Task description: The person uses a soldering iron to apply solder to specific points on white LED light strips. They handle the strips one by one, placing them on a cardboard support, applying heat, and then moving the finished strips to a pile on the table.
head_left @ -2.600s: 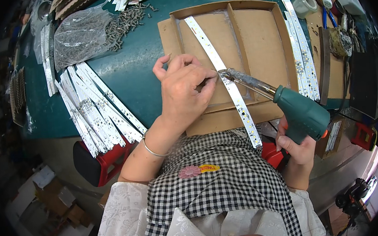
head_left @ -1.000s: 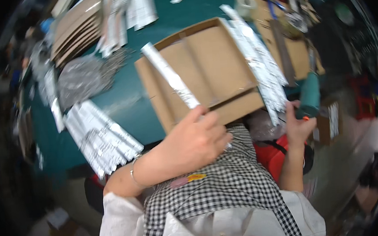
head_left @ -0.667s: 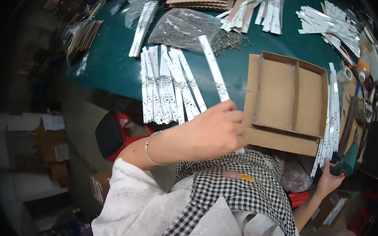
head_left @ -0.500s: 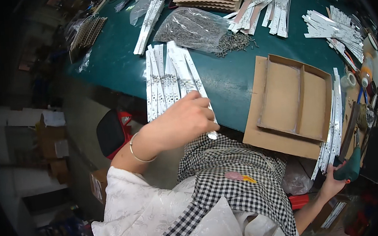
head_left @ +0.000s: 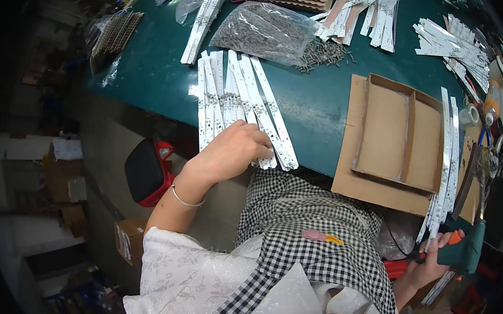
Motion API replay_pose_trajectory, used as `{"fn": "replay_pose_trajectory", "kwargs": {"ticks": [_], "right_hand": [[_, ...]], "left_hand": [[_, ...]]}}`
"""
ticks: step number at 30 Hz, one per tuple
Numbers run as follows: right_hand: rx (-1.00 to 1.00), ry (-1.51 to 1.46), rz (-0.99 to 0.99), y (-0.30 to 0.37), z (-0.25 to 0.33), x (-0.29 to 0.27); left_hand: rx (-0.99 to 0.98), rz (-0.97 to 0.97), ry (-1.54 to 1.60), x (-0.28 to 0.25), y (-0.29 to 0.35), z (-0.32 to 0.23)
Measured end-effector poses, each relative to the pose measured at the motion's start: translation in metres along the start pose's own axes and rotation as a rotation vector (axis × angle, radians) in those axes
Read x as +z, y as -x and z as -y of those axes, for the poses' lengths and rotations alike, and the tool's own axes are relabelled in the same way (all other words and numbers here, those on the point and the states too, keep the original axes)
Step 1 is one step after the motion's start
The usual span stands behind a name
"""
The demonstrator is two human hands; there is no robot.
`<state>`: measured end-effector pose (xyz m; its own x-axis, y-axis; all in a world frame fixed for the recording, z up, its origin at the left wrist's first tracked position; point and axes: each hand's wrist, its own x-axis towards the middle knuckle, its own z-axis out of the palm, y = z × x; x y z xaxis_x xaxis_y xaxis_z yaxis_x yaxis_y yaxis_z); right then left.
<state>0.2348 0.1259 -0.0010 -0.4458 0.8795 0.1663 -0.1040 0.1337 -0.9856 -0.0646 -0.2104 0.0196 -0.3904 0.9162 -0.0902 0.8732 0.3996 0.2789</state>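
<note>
My left hand (head_left: pixel 239 150) is closed over the near ends of several white circuit-board strips (head_left: pixel 214 95), dotted with small dark parts, fanned at the table's near edge. The curled fingers hide just what they pinch. One strip (head_left: pixel 278 119) lies to the right of the hand, its near end reaching the edge. At the lower right, my right hand (head_left: pixel 428 268) grips a green pistol-shaped power tool (head_left: pixel 476 248) with an orange part by the fingers. The fingertips come close to the ends of another bundle of white strips (head_left: pixel 443 189); whether they touch is unclear.
A divided cardboard tray (head_left: pixel 409 133) stands on a flat cardboard sheet (head_left: pixel 344 138). Farther back are a clear bag of small screws (head_left: pixel 265 32), loose screws (head_left: pixel 326 55) and more strip piles (head_left: pixel 382 14). Tape (head_left: pixel 468 115) and bottles crowd the right. A red-and-black stool (head_left: pixel 146 171) stands at left.
My left hand has moved left off the right-hand strip, which now lies beside the others. My right hand has shifted down and left, the green tool dropping with it. The view has shifted slightly.
</note>
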Motion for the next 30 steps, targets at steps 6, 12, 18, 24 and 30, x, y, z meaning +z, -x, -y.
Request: {"fn": "replay_pose_trajectory", "kwargs": {"ticks": [6,12,18,24,30], "right_hand": [[0.116,0.06,0.076,0.016,-0.025,0.035],[0.136,0.019,0.169,0.024,-0.038,0.041],[0.182,-0.108,0.262,0.028,-0.036,0.04],[-0.08,0.221,0.328,0.033,-0.074,0.003],[0.023,-0.003,0.175,0.006,-0.049,0.019]], "left_hand": [[0.027,0.043,0.042,-0.023,-0.011,-0.004],[0.098,-0.162,0.117,-0.035,-0.088,0.011],[-0.088,-0.414,0.076,0.009,-0.204,0.044],[-0.396,-0.388,-0.141,0.02,-0.256,0.048],[-0.426,-0.336,-0.017,0.033,-0.261,0.037]]}}
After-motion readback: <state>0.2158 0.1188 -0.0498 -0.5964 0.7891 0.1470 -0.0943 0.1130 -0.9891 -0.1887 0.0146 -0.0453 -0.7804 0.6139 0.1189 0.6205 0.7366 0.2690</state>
